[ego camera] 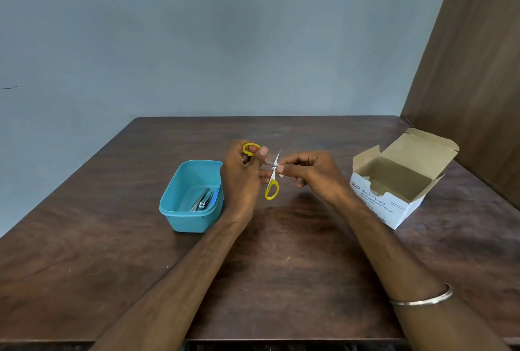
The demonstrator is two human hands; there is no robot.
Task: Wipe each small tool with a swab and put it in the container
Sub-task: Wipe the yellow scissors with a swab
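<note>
Small scissors (272, 187) with yellow handles are held above the middle of the table, blades spread apart. My left hand (242, 179) grips them with the thumb through the upper yellow loop. My right hand (309, 172) pinches a small white swab (280, 172) against the scissors near the pivot. To the left stands a teal plastic container (180, 210); inside it lie metal tools (203, 201), among them a nail clipper.
An open white cardboard box (394, 181) marked Alcohol Swabs sits at the right of the dark wooden table (281, 280). A brown wooden panel (472, 83) rises at the right edge. A blue-grey wall stands behind. A metal bangle (425, 298) circles my right wrist.
</note>
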